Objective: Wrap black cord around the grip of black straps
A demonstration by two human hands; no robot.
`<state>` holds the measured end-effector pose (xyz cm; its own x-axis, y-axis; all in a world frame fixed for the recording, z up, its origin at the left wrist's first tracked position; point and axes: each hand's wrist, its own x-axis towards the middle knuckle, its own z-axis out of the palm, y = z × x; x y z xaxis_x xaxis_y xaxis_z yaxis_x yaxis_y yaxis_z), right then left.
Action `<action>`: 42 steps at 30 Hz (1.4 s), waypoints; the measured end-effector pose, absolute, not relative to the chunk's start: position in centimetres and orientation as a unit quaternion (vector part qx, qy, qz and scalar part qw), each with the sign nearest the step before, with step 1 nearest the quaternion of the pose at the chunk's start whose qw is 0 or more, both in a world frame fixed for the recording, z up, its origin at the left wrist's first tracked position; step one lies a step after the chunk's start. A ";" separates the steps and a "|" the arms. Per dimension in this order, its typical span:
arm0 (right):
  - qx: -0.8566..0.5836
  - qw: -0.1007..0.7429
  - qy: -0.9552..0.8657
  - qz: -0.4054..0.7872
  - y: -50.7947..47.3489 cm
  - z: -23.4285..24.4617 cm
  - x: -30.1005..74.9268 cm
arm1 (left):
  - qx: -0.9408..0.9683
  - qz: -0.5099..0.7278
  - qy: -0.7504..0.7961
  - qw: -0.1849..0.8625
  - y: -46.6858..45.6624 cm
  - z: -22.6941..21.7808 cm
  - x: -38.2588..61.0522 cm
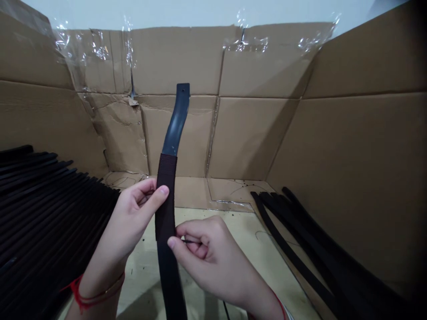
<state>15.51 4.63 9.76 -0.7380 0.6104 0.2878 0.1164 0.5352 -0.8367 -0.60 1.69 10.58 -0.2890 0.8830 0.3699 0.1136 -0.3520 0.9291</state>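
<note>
A long, curved dark metal strip [176, 120] stands upright in the middle, its top end bare with a small hole. A dark maroon woven sleeve [166, 195] covers its middle part. My left hand [133, 218] pinches the sleeve from the left, thumb on its front. My right hand [203, 253] is closed at the sleeve's lower edge, thumb pressed on the strip, and pinches something thin and dark that I cannot make out.
A large stack of black strips [43, 213] lies at the left. Several loose black strips [310, 253] lie at the right against a cardboard wall [360, 178]. Taped cardboard panels enclose the pale worktop [240, 240] on three sides.
</note>
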 end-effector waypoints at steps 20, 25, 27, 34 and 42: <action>-0.219 0.344 -0.753 0.516 4.7 9.8 15.3 | 0.514 0.659 0.445 0.322 2.2 9.9 -1.3; -0.250 0.436 -0.696 0.513 5.9 10.4 16.1 | 0.618 0.504 0.478 0.367 1.2 9.9 -1.0; -0.270 0.470 -0.680 0.494 6.2 10.6 16.3 | 0.666 0.433 0.455 0.402 1.1 9.9 0.0; -0.295 0.570 -0.619 0.453 6.9 10.6 16.3 | 0.622 0.515 0.398 0.434 2.4 9.1 3.8; -0.237 0.556 -0.619 0.503 7.3 10.8 17.0 | 0.425 0.626 0.311 0.575 2.3 8.7 5.4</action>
<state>16.96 7.30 10.81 -0.2704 0.8514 0.4494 -0.2654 0.3828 -0.8849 5.42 2.29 8.73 0.0219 0.9845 0.1741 -0.4563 -0.1451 0.8779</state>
